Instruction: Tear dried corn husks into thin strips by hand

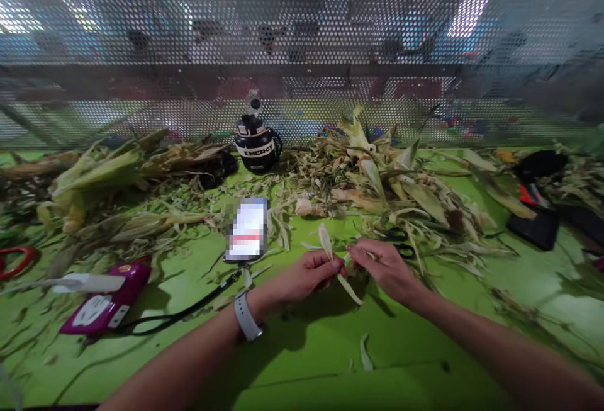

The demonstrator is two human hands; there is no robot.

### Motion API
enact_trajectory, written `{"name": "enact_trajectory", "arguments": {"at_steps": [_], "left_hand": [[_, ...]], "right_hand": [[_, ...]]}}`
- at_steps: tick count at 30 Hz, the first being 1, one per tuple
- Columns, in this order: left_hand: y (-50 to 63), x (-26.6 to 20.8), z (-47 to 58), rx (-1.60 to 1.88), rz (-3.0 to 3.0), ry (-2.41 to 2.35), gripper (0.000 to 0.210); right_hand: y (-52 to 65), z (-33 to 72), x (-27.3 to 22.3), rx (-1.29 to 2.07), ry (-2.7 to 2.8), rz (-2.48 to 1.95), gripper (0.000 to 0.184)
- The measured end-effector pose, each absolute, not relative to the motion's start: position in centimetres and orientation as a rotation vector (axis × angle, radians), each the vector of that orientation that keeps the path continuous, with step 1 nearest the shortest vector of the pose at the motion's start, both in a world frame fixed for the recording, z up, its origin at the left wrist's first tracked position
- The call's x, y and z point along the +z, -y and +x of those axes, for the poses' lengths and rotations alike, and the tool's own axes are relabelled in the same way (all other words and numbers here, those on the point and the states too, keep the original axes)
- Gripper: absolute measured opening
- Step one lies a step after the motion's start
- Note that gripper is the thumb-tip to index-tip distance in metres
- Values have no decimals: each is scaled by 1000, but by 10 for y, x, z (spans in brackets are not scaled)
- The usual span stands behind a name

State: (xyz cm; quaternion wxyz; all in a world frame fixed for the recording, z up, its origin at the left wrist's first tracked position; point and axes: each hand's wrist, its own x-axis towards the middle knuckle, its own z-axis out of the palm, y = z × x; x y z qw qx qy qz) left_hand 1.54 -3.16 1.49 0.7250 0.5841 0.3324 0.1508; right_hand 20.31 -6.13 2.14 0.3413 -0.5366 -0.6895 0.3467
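Note:
Over the middle of the green table, my left hand (317, 272), with a pale watch band (246, 318) on its wrist, pinches a narrow strip of corn husk (349, 290). One end of the strip points up past the thumb and the other hangs down to the right. Close beside it, my right hand (384, 266) has its thumb and fingers closed on a thin pale piece of husk, partly hidden by the fingertips. Dark-handled scissors (403, 244) lie just behind the right hand. Small husk scraps (365, 353) lie on the table in front.
Heaps of dried corn husks (99, 168) spread along the back. A black "ENERGY" jug (257, 146) stands by the perforated metal screen (302, 39). A lit phone (248, 228), a purple power bank (106, 298) with cables, orange-red scissor handles (16, 261) and a black case (533, 228) surround the work area.

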Motion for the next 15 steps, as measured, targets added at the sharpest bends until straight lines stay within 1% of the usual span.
{"name": "enact_trajectory", "arguments": {"at_steps": [3, 6, 9, 11, 15], "left_hand": [[33, 14, 16, 312, 1294, -734, 36], [34, 15, 17, 335, 1170, -752, 37], [35, 15, 19, 371, 1023, -700, 43], [35, 14, 19, 377, 1005, -697, 42], [34, 9, 18, 300, 1176, -733, 38]], "right_hand": [[59, 204, 19, 990, 1734, -1424, 43], [54, 210, 21, 1103, 1708, -1429, 40], [50, 215, 25, 1094, 1614, -1425, 38], [49, 216, 24, 1074, 1565, -1432, 39], [48, 214, 16, 1099, 1551, -1415, 41]]}}
